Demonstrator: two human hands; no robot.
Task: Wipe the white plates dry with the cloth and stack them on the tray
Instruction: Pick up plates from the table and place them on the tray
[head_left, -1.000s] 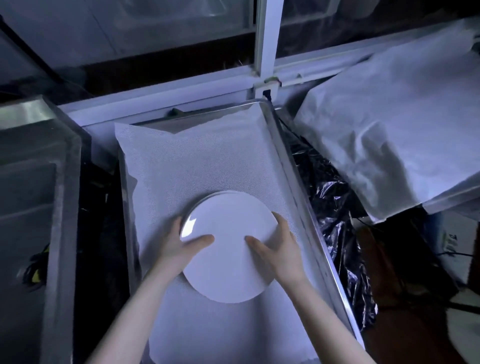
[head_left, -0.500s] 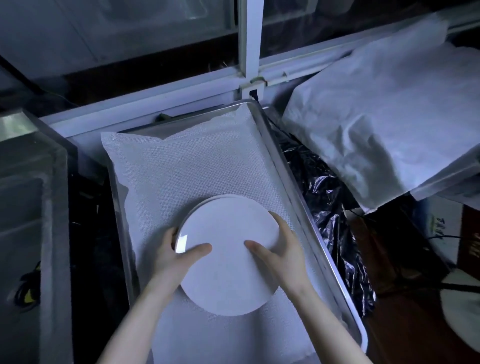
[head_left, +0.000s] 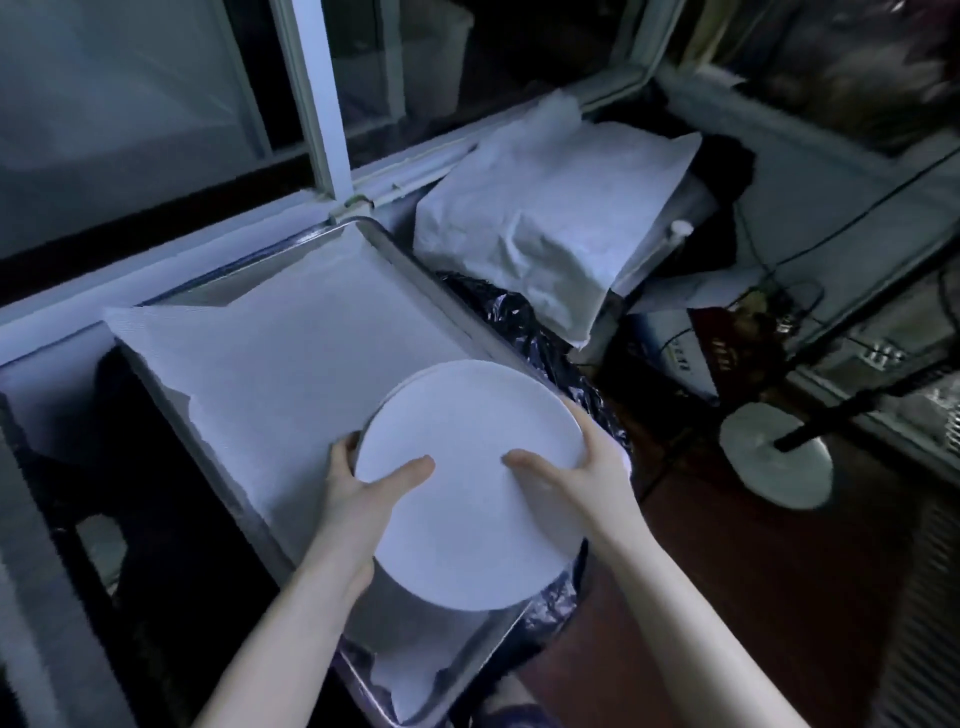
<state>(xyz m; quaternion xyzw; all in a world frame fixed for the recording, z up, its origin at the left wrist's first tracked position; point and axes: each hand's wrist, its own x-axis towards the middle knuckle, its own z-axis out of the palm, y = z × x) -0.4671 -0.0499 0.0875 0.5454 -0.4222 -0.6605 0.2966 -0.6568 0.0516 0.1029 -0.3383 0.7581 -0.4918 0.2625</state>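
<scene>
A stack of white plates (head_left: 467, 499) is held above the near right part of the metal tray (head_left: 395, 249), overhanging its right rim. My left hand (head_left: 363, 488) grips the stack's left edge, thumb on top and fingers under. On the right edge my right hand (head_left: 576, 483) holds it the same way. A white textured cloth (head_left: 291, 353) lines the tray floor. The plates' undersides and my fingers beneath them are hidden.
A window frame (head_left: 322, 104) runs behind the tray. Crumpled black plastic (head_left: 519, 322) lies right of the tray, with a white cloth-covered box (head_left: 550, 228) beyond it. A round white stand base (head_left: 774, 457) sits on the brown floor at right. Dark metal surfaces lie at left.
The stack has left the tray lining and moved right, over the tray's right rim, with both hands still holding it. My view has swung to the right.
</scene>
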